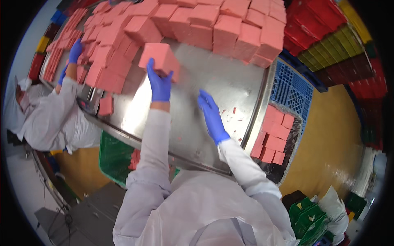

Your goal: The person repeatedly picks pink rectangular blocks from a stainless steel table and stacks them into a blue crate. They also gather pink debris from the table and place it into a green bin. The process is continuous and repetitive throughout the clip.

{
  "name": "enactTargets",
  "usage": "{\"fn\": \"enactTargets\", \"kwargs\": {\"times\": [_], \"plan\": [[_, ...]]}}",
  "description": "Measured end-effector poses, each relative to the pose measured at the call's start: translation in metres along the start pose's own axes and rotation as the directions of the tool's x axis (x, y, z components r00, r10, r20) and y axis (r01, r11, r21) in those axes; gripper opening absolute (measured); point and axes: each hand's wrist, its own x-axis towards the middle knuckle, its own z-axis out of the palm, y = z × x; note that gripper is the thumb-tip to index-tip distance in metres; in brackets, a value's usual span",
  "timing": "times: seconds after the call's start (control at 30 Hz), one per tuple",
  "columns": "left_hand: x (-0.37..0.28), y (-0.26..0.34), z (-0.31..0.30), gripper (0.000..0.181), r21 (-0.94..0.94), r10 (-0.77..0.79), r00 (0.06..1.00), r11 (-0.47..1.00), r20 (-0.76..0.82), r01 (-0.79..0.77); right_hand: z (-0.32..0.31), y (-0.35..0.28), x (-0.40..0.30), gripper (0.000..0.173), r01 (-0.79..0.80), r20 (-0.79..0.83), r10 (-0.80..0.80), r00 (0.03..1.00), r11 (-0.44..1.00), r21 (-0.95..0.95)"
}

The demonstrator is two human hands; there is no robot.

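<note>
My left hand (159, 82), in a blue glove, grips a pink block (160, 58) of what looks like processed meat. The block is over the stainless steel table (190, 129), but whether it touches the metal I cannot tell. To its right, my right hand (212, 117), also gloved in blue, is held above the table with its fingers extended and nothing in them. Stacked pink blocks (227, 33) line the far side and the left of the table. One small pink piece (106, 105) lies apart near the left front edge.
A lined crate (297, 144) with several pink blocks stands right of the table, beside a blue plastic pallet (292, 83). A green bin (114, 156) is below the front edge. At left, a co-worker's gloved hand (75, 50) reaches among pieces. Stacked crates (332, 46) rise at far right.
</note>
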Motion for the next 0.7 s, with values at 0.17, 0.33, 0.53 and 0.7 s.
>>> {"fn": "enactTargets", "kwargs": {"times": [0.17,0.33,0.53,0.7], "plan": [[0.146,0.029,0.039,0.087,0.01,-0.023,0.998,1.0,-0.059,0.024,-0.077,0.0,-0.092,0.032,-0.029,-0.15,-0.03,0.988,0.928,-0.372],[0.179,0.03,0.032,0.091,0.064,-0.029,0.998,0.997,-0.047,0.032,-0.182,0.033,-0.188,0.028,0.022,-0.612,-0.172,0.772,0.969,-0.245],[-0.008,-0.08,0.015,0.069,0.433,-0.045,0.983,0.901,0.181,-0.038,-0.377,0.231,-0.283,0.024,-0.627,-0.772,0.213,0.599,0.724,-0.288],[-0.192,-0.136,-0.011,0.051,0.511,-0.094,0.897,0.845,0.432,-0.158,-0.413,0.315,-0.289,0.027,-0.773,-0.613,0.56,0.557,0.619,-0.137]]}}
